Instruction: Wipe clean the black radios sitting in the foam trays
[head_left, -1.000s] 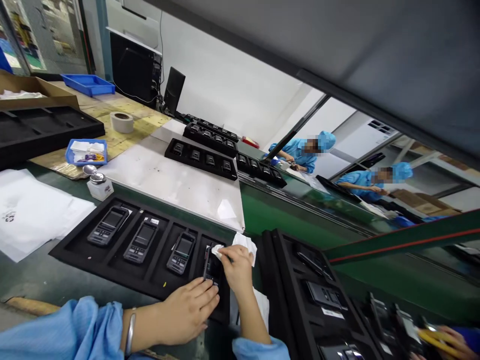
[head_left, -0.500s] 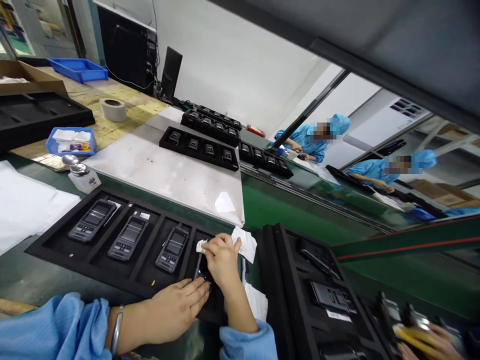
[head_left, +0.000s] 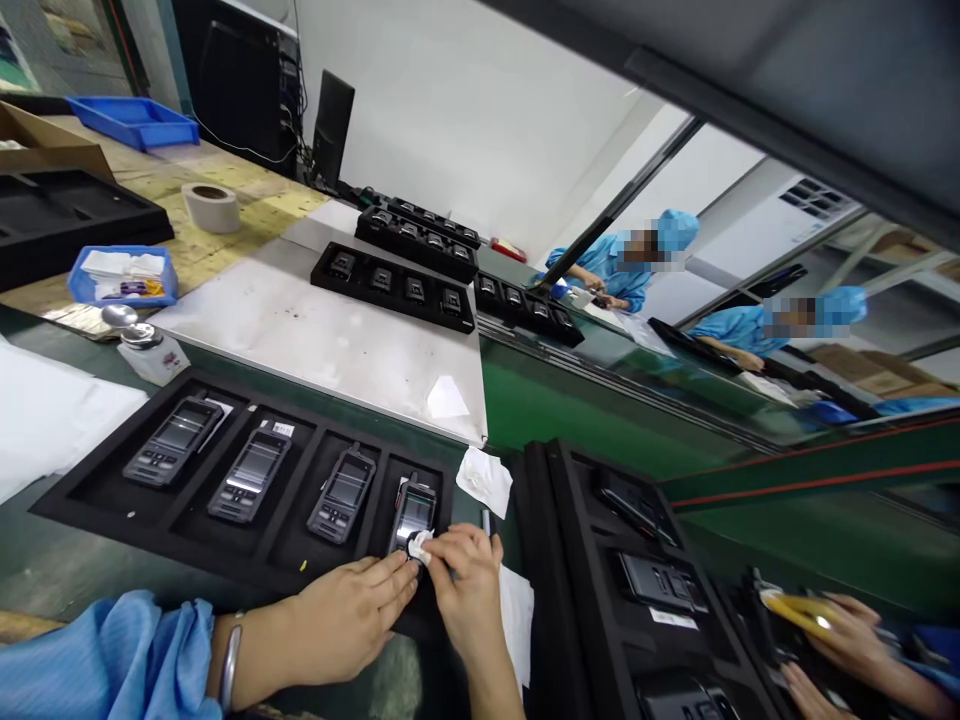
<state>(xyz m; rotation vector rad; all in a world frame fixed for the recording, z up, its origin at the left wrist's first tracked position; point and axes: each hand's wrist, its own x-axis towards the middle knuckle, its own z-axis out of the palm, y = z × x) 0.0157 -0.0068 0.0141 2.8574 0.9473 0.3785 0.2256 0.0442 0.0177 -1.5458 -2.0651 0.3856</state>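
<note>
A black foam tray (head_left: 169, 535) holds several rugged keypad handsets, one in each compartment. My right hand (head_left: 466, 585) pinches a small crumpled white tissue (head_left: 420, 546) against the lower screen of the rightmost handset (head_left: 415, 508). Stretched out with fingers together, my left hand (head_left: 349, 612) rests its fingertips at the lower end of that same handset and hides its keypad. To the left, another handset (head_left: 348, 492) lies face up, apart from both hands. A folded white tissue (head_left: 484, 480) sits just right of the tray.
Stacked foam trays (head_left: 592, 590) with more handsets stand at right, near a co-worker's hands (head_left: 847, 640) holding something yellow. A dispenser bottle (head_left: 152, 352), a blue bin (head_left: 124, 275) and a tape roll (head_left: 211, 207) are at left. Filled trays (head_left: 390, 287) lie beyond.
My right hand has drawn the tissue down from the top of the rightmost handset to its lower screen, uncovering the upper part. My left hand stays in place.
</note>
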